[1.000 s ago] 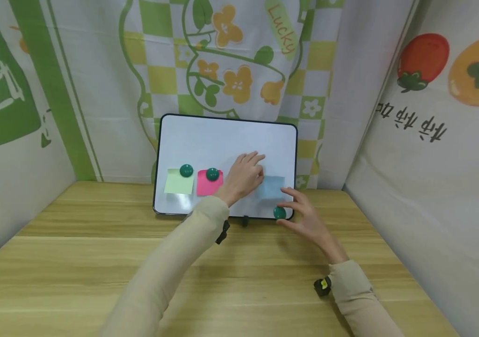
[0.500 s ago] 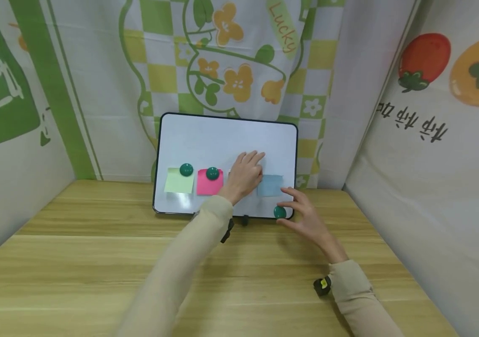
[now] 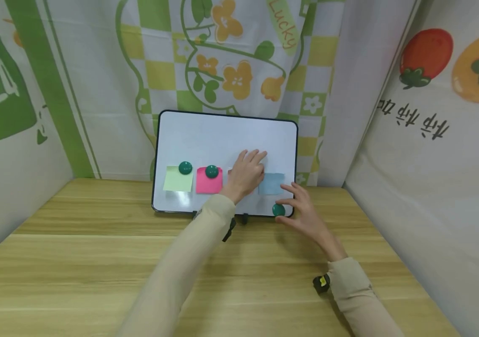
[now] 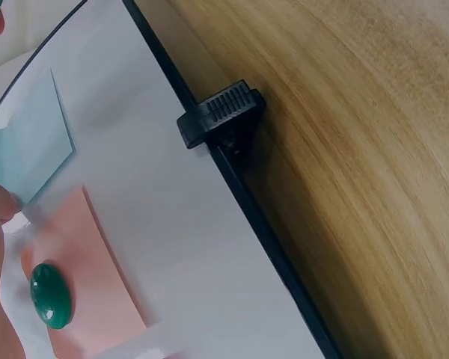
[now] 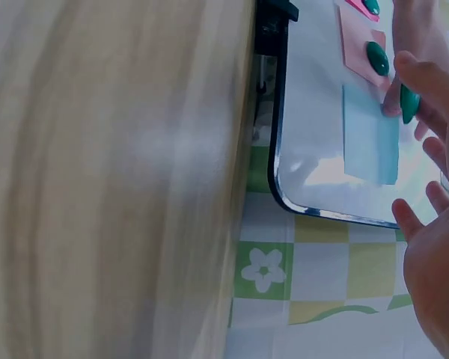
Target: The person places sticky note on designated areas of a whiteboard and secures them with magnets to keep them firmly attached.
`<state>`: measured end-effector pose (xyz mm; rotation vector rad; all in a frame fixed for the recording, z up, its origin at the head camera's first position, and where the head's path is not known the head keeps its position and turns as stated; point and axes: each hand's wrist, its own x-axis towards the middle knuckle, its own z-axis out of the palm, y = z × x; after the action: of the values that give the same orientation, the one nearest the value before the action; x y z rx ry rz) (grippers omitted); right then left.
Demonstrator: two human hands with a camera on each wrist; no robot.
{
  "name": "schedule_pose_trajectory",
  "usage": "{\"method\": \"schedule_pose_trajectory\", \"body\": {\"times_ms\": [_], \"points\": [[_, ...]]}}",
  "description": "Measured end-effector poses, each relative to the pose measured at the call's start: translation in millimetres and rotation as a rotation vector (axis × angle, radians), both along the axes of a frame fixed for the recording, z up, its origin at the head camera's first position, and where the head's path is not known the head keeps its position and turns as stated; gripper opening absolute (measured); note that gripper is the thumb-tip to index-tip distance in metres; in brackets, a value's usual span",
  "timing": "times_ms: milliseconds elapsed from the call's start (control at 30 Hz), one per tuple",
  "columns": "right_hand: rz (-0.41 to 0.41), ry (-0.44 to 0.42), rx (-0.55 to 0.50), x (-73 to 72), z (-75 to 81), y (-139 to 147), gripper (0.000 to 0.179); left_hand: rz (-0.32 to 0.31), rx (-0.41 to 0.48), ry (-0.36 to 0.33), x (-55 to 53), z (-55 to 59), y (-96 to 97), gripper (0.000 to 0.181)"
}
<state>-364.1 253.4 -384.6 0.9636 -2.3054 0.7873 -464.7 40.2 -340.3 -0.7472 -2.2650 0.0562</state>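
My left hand (image 3: 246, 175) lies over the whiteboard (image 3: 222, 135) with its fingers reaching upward. In the left wrist view, a fingertip (image 4: 1, 203) touches the corner of the light blue sticky note (image 4: 36, 142). Beside it, a salmon sticky note (image 4: 90, 277) carries a green oval magnet (image 4: 51, 295); my left hand mostly hides this note in the head view. My right hand (image 3: 304, 213) pinches another green magnet (image 3: 279, 210) between thumb and finger, in front of the board's lower right corner. Its other fingers spread near the blue note's right edge.
On the board's left are a pale green note (image 3: 177, 180) and a pink note (image 3: 209, 182), each with a green magnet. A black stand clip (image 4: 223, 116) grips the board's lower edge. Wooden table (image 3: 96, 262) in front, printed curtain (image 3: 159, 61) behind.
My left hand has shifted slightly right, so an edge of the salmon note shows beside it. My right hand keeps its pinch on the magnet. The head view has tilted a little.
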Motion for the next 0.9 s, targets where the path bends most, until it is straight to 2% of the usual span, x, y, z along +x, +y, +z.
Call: {"method": "schedule_pose_trajectory", "body": {"times_ms": [300,633,900], "points": [[-0.069,0.000,-0.017,-1.4,6.0,-6,0.039,0.002,-0.013,-0.032,-2.5,-1.0,-1.8,0.019],[-0.098,0.070,0.015,-22.2,21.4,-11,0.039,0.018,-0.033,-0.057,-2.5,4.3,-0.7,0.020],[-0.193,0.100,0.079,-36.7,33.6,-16,0.040,0.027,-0.031,-0.045,-2.5,3.5,-0.2,0.021]]}}
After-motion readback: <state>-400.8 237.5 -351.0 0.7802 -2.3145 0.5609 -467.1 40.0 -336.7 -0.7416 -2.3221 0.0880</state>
